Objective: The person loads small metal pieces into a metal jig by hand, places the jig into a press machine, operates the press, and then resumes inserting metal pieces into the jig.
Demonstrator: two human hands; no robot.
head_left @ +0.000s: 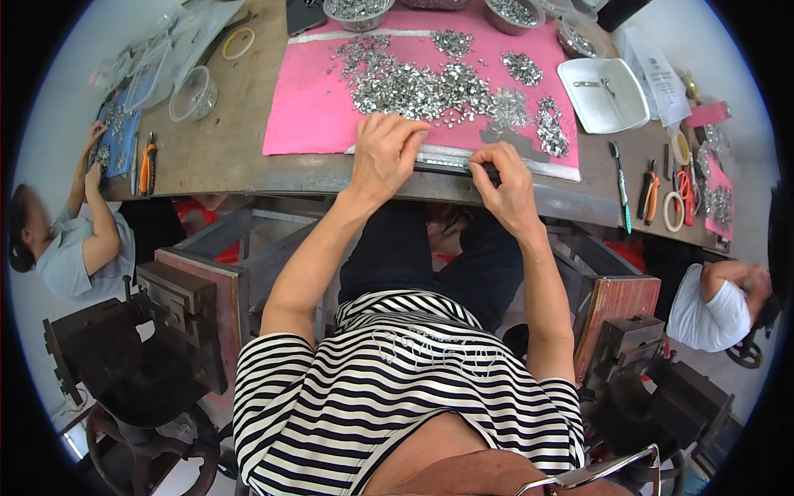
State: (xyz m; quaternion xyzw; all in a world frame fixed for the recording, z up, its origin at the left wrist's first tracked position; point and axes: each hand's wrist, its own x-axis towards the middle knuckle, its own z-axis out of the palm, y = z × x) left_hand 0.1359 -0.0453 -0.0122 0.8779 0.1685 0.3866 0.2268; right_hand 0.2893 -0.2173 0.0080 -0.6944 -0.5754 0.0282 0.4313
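Note:
My left hand (385, 157) is over the near edge of the pink mat (306, 107), thumb and fingertips drawn together. Whatever they pinch, if anything, is too small to make out. Between my hands, along the table edge, lies a narrow dark strip (447, 168) with a row of small shiny pieces on it. The fingers of my right hand (506, 186) are closed at the strip's right end. Just beyond my hands spreads a large heap of small silvery metal pieces (422, 93). Smaller piles (552, 128) of metal bits lie to its right, one of them of thin slivers (509, 109).
A white tray (633, 107) holding small metal tools stands right of the mat. Nearby lie a toothbrush (620, 186), orange-handled pliers (651, 186) and tape rolls (673, 212). Bowls of metal pieces (358, 10) stand at the back. Other people (83, 240) sit on both sides.

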